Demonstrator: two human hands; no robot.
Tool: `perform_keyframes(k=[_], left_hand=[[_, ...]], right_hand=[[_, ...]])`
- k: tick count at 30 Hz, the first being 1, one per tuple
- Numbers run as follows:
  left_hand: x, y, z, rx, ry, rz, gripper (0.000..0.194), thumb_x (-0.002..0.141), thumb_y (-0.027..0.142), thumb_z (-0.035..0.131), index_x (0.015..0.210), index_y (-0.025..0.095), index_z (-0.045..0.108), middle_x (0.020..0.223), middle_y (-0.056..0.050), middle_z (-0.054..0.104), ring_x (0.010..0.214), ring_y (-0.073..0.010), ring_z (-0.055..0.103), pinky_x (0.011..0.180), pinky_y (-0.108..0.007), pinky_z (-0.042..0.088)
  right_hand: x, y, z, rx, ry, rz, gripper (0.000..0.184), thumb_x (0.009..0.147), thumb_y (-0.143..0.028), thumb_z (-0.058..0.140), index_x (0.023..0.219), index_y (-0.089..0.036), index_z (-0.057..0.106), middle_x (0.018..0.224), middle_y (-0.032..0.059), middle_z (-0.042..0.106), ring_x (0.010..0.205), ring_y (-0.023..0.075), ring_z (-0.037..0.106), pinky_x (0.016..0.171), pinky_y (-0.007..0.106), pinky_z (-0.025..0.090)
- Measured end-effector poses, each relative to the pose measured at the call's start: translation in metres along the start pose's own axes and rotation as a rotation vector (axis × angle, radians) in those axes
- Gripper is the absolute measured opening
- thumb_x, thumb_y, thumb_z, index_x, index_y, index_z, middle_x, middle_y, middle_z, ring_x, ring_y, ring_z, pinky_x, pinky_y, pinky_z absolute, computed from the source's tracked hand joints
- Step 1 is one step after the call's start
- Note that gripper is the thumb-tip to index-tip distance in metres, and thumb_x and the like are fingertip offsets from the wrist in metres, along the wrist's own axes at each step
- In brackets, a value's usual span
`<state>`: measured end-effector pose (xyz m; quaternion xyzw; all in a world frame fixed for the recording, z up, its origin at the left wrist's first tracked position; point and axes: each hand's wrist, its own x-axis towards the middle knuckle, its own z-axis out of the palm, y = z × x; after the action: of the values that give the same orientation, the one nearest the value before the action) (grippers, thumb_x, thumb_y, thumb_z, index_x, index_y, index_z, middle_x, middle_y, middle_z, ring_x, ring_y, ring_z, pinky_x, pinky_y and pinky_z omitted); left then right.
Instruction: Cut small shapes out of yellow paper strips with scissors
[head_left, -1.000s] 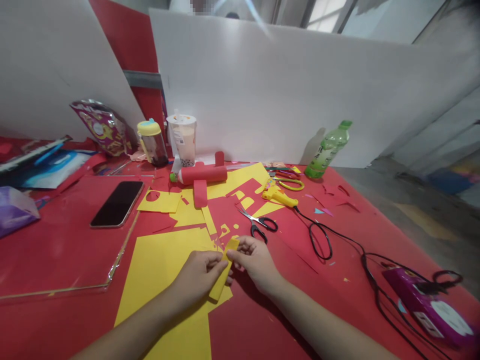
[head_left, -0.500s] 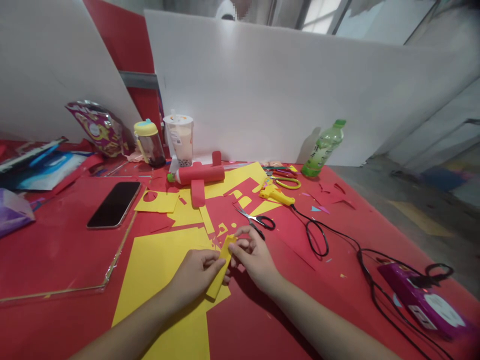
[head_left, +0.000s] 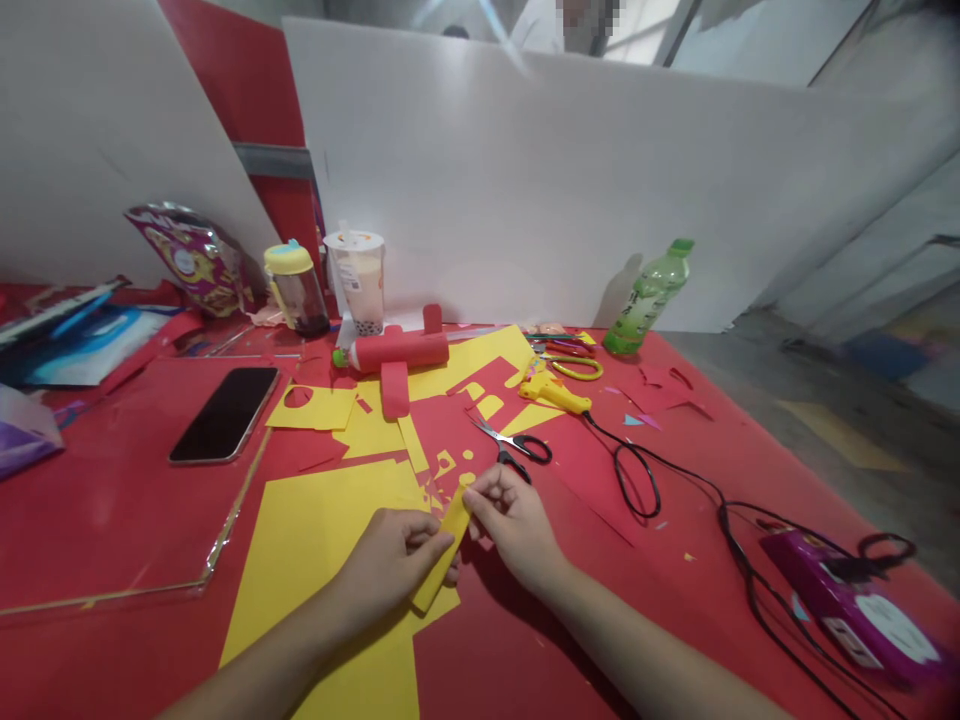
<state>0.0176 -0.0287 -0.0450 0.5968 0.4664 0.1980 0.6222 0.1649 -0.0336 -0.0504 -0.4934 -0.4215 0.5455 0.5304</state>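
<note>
Both my hands pinch a narrow strip of yellow paper [head_left: 444, 545] above the red table [head_left: 120, 500]. My left hand [head_left: 390, 565] grips the strip's lower half with closed fingers. My right hand [head_left: 510, 520] pinches its upper end. Under the hands lies a large yellow sheet [head_left: 322, 540] with cut edges. Black-handled scissors [head_left: 517, 445] lie just beyond my right hand.
A phone [head_left: 225, 413] lies at the left. A red paper roll [head_left: 397, 350], a yellow glue gun [head_left: 553, 393] with a black cord [head_left: 675, 480], a green bottle [head_left: 649, 297], two drink cups [head_left: 358, 280] and a snack bag [head_left: 187, 258] stand further back. A purple power strip [head_left: 855, 610] sits right.
The strip has tilted lower between my hands, and my right fingers have slid along its upper end. The view shifted slightly.
</note>
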Motion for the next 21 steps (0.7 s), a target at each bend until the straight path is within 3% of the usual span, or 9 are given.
perform_keyframes(k=[8,13,21], left_hand=[[-0.003,0.004,-0.001,0.018,-0.01,0.001,0.035,0.078,0.038,0.045,0.066,0.011,0.063,0.062,-0.007,0.066,0.056,-0.0154,0.06,0.053,-0.022,0.043],[-0.005,0.011,-0.003,0.156,-0.022,0.035,0.036,0.078,0.037,0.043,0.062,0.012,0.063,0.061,-0.006,0.066,0.058,-0.0161,0.061,0.055,-0.022,0.042],[-0.005,0.014,-0.004,0.197,-0.069,0.018,0.033,0.077,0.031,0.043,0.057,0.013,0.062,0.059,-0.005,0.067,0.056,-0.0156,0.062,0.054,-0.021,0.041]], right_hand=[[-0.001,-0.002,0.0,0.01,-0.023,-0.002,0.023,0.066,-0.034,0.061,0.063,-0.018,0.044,0.045,-0.0083,0.045,0.039,0.0067,0.045,0.042,0.02,0.035],[0.0,-0.003,-0.004,-0.089,-0.059,0.011,0.024,0.065,-0.037,0.061,0.059,-0.018,0.047,0.046,-0.0064,0.045,0.038,0.0066,0.041,0.038,0.02,0.033],[0.002,-0.002,-0.005,-0.025,-0.001,0.098,0.027,0.057,-0.031,0.068,0.05,-0.017,0.046,0.044,-0.005,0.049,0.035,0.0057,0.039,0.035,0.019,0.03]])
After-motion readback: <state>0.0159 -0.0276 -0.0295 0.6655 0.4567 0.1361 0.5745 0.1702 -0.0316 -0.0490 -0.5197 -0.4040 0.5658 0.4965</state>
